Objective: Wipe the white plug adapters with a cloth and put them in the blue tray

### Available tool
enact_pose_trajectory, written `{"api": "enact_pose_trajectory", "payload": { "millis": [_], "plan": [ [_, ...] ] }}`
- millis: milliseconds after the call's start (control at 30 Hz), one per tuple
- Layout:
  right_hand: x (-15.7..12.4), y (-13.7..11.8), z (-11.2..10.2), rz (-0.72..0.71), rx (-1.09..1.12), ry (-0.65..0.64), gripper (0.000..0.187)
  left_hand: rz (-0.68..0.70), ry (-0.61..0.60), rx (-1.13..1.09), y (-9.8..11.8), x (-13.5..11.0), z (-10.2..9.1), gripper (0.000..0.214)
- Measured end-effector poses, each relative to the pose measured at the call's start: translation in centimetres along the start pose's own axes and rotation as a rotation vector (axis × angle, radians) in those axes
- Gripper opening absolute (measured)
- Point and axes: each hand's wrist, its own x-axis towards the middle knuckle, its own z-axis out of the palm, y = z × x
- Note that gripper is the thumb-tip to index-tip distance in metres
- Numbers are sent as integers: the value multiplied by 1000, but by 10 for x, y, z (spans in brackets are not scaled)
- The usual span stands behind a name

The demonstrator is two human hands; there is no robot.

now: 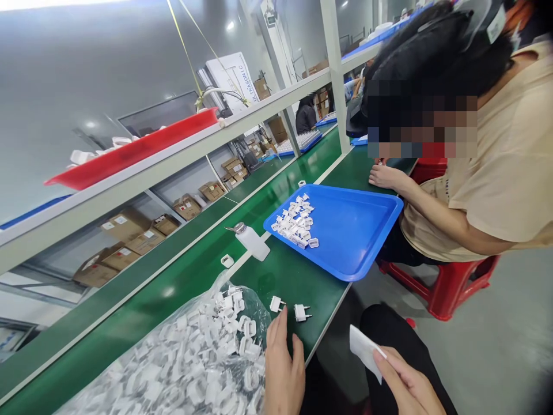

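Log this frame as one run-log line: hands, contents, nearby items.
left hand: empty, nearest white plug adapters | right hand: pinching white wipe | nearby: clear plastic bag of adapters, blue tray

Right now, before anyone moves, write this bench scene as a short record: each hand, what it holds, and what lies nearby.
left hand: holds nothing, nearest a white two-pin plug
right hand: pinches a white wipe
nearby: second white two-pin plug; clear plastic bag of white plug parts
surface: green bench, bearing a blue tray of white parts and a white pump bottle
co-worker: seated on a red stool, hand on the bench
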Motion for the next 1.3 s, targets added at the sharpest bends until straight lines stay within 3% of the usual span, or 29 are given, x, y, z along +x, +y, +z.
{"api": "enact_pose_trajectory", "payload": {
  "millis": [100, 167, 300, 433, 633, 800, 1000, 1300],
  "plan": [
    [13, -8, 13, -20, -59, 120, 46, -4, -53, 115, -3, -14, 7, 59],
    [26, -14, 27, -176, -196, 147, 43, 43, -52, 179, -6, -19, 15, 65],
    [54, -28, 58, -558, -521, -6, 43, 134, -36, 276, -11, -21, 26, 66],
    [66, -34, 76, -684, -628, -162, 44, 156, -124, 349, -9, -16, 22, 72],
    [61, -18, 72, -830, -749, -262, 58, 80, -223, 364, 0, -12, 15, 77],
    [67, -27, 66, -869, -793, -323, 49, 61, -182, 328, 0, -12, 18, 76],
    [86, -46, 69, -848, -804, -354, 42, 6, -235, 374, 4, -11, 18, 76],
    [86, -51, 83, -765, -801, -287, 40, -25, -249, 425, 11, -10, 19, 86]
  ]
}}
